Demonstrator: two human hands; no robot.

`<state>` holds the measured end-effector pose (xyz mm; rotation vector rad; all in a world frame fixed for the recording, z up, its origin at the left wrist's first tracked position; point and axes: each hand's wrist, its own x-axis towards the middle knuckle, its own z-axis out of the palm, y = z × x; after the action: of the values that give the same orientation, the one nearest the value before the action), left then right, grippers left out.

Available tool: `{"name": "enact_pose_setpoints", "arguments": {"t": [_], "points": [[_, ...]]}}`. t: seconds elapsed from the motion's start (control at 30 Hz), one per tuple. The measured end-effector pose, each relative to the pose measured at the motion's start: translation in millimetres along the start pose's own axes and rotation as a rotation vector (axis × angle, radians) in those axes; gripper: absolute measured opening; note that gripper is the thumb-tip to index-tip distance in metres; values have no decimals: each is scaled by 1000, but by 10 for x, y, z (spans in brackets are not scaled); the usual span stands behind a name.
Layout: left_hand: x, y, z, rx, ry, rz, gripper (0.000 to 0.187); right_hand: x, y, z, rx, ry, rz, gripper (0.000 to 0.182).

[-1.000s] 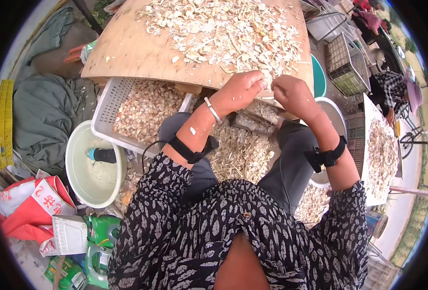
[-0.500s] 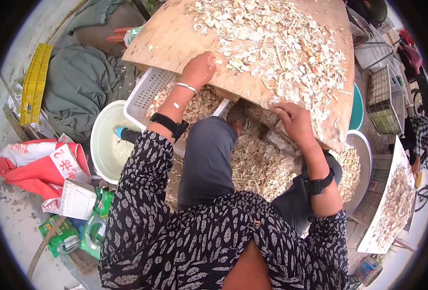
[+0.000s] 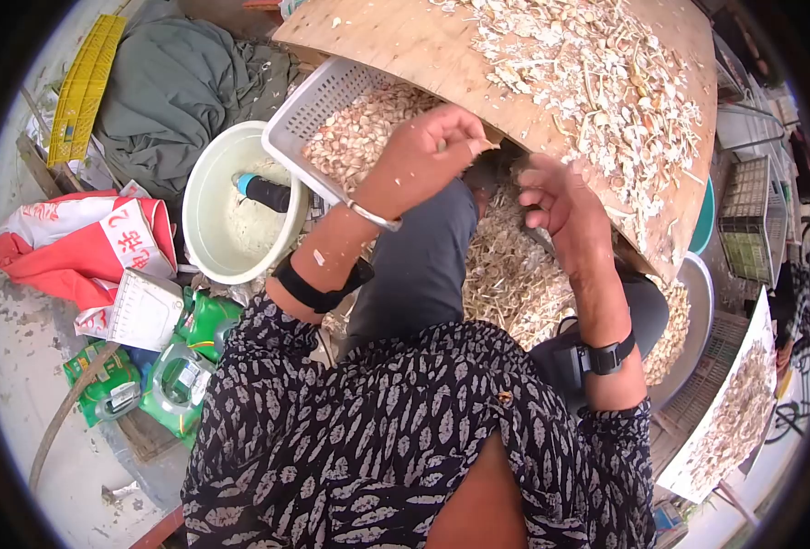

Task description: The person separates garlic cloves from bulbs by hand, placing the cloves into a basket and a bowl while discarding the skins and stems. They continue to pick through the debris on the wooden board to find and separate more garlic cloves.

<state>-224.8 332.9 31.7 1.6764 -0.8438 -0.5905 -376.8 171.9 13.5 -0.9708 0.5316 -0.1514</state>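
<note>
My left hand (image 3: 428, 154) is above the near edge of the wooden board, thumb and fingertips pinched on a small tan piece of garlic (image 3: 488, 145). Facing it, my right hand (image 3: 570, 215) hangs at the board's edge with its fingers loosely curled and apart, slightly blurred. I see nothing in it. Garlic skins, stalks and bits (image 3: 597, 82) are spread over the wooden board (image 3: 405, 46). Under my left hand, a white perforated basket (image 3: 288, 128) holds many garlic cloves (image 3: 359, 128). Dry stalks and skins (image 3: 510, 274) are heaped between my legs.
At left stands a pale bucket (image 3: 199, 215) with a dark blue-ended object (image 3: 263, 192) inside. Near it lie a red-white sack (image 3: 66, 247) and green plastic containers (image 3: 176, 384). A metal basin (image 3: 693, 320) of cloves and a white board (image 3: 712, 439) are at right.
My left hand has left the board's surface and come right and lower, now pinching a small piece. My right hand has lifted from the edge and its fingers have spread. The view has shifted.
</note>
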Motion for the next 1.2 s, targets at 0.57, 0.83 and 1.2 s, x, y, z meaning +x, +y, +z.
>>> {"name": "enact_pose_setpoints", "arguments": {"t": [0.57, 0.83, 1.2], "points": [[-266, 50, 115, -1165, -128, -278, 39, -523, 161, -292, -821, 307, -283, 15], [-162, 537, 419, -229, -65, 153, 30, -700, 92, -462, -61, 289, -127, 36], [1828, -161, 1508, 626, -247, 451, 14, -1682, -851, -1968, 61, 930, -475, 25]]}}
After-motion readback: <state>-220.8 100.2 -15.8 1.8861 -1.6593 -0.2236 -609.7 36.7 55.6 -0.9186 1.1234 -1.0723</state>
